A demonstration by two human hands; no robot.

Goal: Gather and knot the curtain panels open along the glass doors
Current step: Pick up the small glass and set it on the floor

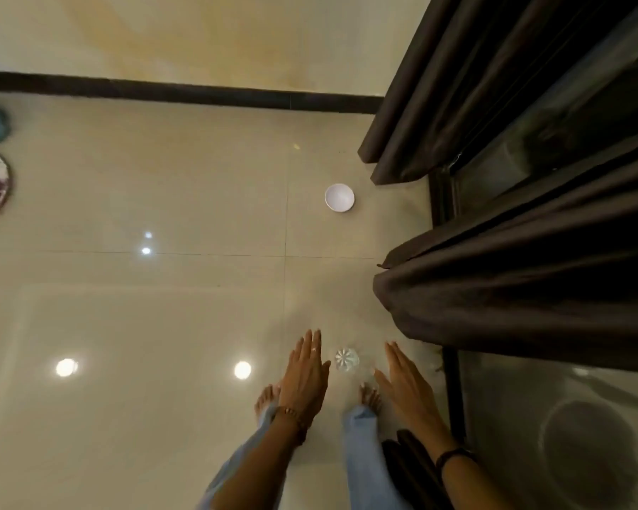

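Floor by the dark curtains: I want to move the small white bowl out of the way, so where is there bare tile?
Bare glossy tile floor stretches left of the small white bowl, up to the black skirting strip. It is crowded near the dark grey curtain panel, where both open hands, left hand and right hand, hover over a clear glass piece.

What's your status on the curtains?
Both hands open, left hand and right hand holding nothing. Near curtain panel hanging loose, unknotted. White bowl on floor ahead.
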